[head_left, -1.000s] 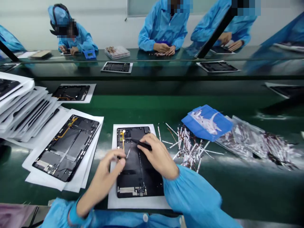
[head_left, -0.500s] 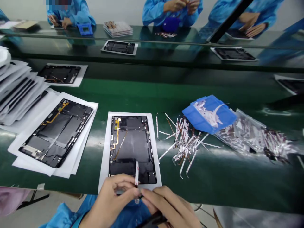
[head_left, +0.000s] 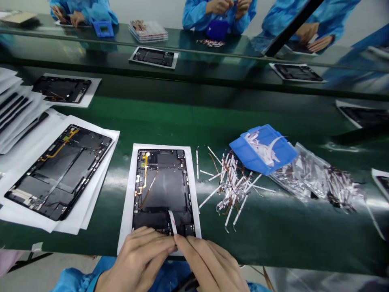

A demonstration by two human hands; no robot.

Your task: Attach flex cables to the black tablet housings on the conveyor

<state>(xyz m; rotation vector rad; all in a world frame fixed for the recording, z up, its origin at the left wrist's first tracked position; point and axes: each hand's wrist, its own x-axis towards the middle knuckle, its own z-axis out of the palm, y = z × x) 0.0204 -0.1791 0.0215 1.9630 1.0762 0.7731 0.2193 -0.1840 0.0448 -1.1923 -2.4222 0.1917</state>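
A black tablet back housing with a gold flex cable lies on a white sheet on the green bench. A narrow white adhesive strip runs across its near end. My left hand and my right hand meet at the housing's near edge, fingertips together on the strip's lower end. That end is hidden by my fingers. A black tool shows under my right hand, mostly hidden.
To the left lie another housing on white sheets and a stack of sheets. To the right are loose strips, a blue tray and a plastic bag of strips. Co-workers in blue sit beyond a glass partition.
My hands have moved from over the housing to its near edge, and the white strip now lies across that end. The view has tilted, shifting the bench upward.
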